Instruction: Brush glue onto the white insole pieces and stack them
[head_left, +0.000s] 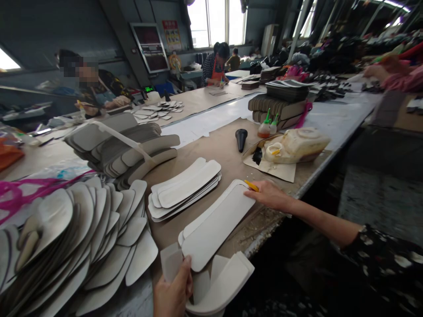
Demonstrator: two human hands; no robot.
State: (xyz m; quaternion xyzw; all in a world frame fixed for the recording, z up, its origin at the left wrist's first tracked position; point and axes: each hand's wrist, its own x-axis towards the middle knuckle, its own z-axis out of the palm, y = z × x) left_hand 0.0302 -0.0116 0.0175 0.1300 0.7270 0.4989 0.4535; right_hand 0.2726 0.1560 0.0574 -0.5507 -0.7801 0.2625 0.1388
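My left hand (173,290) is at the bottom centre, closed on a small bundle of curved white cut pieces (221,281) at the table's near edge. My right hand (269,195) reaches in from the right. It grips a short yellow pen (251,186) and rests against the far end of a long white rounded piece (214,224). That piece lies on top of one or two like it on the brown tabletop (231,158). The bundle sits just below the near end of the long piece.
A stack of long white pieces (185,187) lies behind, with fanned grey pieces (82,237) at left and a tied grey bundle (122,149) beyond. A black cone (241,138), glue bottles (267,125) and a plastic jug (300,145) stand further back. The table edge (307,187) drops off at right. Other people work at the far tables.
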